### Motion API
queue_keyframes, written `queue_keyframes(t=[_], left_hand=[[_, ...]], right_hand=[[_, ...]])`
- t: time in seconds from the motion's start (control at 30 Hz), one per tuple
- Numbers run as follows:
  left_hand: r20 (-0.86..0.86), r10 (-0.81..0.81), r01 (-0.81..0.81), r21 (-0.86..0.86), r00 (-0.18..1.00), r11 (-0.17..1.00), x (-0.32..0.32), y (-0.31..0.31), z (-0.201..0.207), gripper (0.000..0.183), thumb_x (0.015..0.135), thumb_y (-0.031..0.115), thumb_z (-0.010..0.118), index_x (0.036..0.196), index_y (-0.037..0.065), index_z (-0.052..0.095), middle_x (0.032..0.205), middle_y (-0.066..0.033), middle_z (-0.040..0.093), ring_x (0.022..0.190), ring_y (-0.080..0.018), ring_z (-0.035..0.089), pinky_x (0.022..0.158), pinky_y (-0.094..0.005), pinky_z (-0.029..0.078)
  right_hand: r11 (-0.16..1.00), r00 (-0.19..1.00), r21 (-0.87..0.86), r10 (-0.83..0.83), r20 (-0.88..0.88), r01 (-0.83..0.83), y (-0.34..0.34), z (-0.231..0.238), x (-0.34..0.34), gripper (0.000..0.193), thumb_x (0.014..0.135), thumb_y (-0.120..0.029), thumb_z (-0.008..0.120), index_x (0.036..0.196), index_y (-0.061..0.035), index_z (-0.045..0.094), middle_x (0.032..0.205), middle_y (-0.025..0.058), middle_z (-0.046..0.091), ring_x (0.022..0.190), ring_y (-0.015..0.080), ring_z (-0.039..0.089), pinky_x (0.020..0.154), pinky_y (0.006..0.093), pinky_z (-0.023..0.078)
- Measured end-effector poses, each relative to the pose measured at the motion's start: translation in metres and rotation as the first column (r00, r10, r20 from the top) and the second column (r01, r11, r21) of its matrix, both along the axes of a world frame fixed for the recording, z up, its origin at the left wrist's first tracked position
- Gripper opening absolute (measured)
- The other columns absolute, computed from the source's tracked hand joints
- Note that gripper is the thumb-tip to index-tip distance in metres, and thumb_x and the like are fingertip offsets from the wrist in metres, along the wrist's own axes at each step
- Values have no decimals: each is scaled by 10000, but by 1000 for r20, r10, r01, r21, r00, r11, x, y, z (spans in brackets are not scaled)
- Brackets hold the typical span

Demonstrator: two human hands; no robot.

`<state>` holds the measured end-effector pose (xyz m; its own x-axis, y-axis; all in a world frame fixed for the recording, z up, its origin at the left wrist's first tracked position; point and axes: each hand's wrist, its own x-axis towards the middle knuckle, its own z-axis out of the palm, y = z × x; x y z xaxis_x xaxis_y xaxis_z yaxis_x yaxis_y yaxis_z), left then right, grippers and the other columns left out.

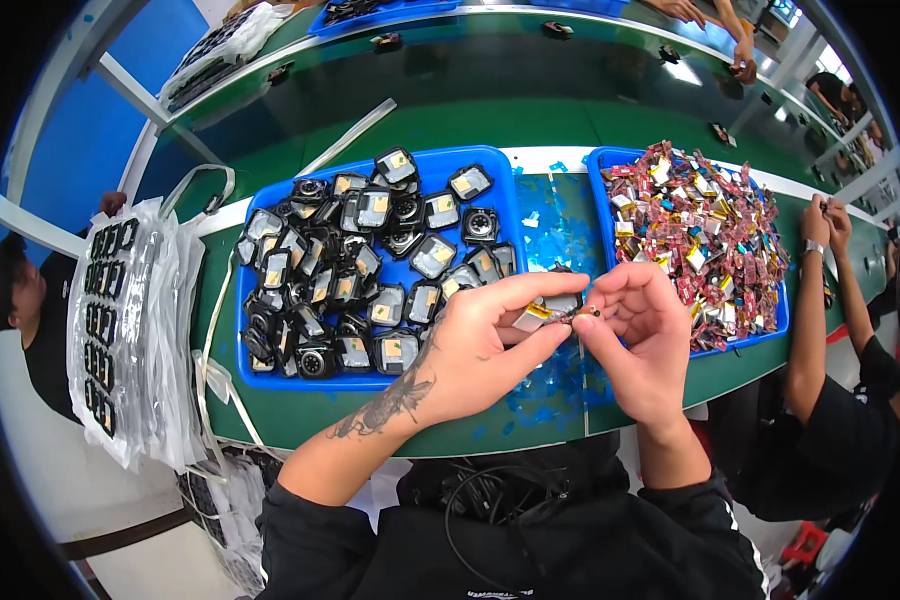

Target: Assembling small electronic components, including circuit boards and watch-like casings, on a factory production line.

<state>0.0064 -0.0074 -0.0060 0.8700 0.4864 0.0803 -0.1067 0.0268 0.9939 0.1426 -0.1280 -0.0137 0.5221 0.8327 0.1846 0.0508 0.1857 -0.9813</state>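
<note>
A green bench [270, 412] fills a busy workroom. Above its near edge, the left hand [480, 340] holds a small silver-and-yellow piece [533, 317] between thumb and forefinger; the right hand [642, 345] pinches a reddish part [592, 312] just beside it, apparently so both stay steady. A blue left tray [440, 160] of black casings [367, 210] and a blue right tray [601, 200] of red-and-silver pieces [705, 260] flank the hands, probably for easy reach.
</note>
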Motion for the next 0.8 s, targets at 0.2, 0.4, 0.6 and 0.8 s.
queue_keyframes(t=[0.2, 0.4, 0.6, 0.8], left_hand=[[40, -3, 1, 55, 999, 998, 0, 0, -1, 405, 874, -70, 612, 1276, -45, 565, 1211, -145, 613, 1036, -153, 635, 829, -250, 557], [-7, -7, 7, 28, 1000, 1000, -1, -3, 1, 519, 893, -87, 558, 1387, -14, 420, 1306, -131, 525, 1127, -162, 594, 843, -248, 550], [21, 107, -105, -58, 994, 993, -1, -6, -12, 664, 897, -65, 555, 1468, 39, 233, 1342, -165, 478, 1224, -191, 528, 877, -282, 530], [-13, 499, -147, 948, 867, 281, -20, 59, 16, 325, 850, 82, 653, 1167, 31, 604, 1018, -129, 662, 915, -295, 633, 816, -379, 509]], right_hand=[[998, 994, 24, -55, 93, 53, 3, -5, -1, 291, 830, 66, 690, 1061, -1, 524, 899, 33, 594, 802, 61, 587, 666, 179, 483], [994, 960, -24, -97, 261, 107, 5, -2, -6, 360, 811, 61, 702, 1125, 0, 535, 961, 66, 579, 820, 85, 583, 648, 198, 513], [993, 841, -96, -3, 541, 65, 19, 10, -4, 422, 789, 83, 683, 1183, -15, 570, 946, 77, 566, 858, 141, 601, 708, 263, 571], [937, 756, -345, 271, 596, -64, 101, 48, 85, 315, 822, -45, 685, 1110, -16, 558, 697, 60, 660, 698, 119, 649, 628, 270, 479]])
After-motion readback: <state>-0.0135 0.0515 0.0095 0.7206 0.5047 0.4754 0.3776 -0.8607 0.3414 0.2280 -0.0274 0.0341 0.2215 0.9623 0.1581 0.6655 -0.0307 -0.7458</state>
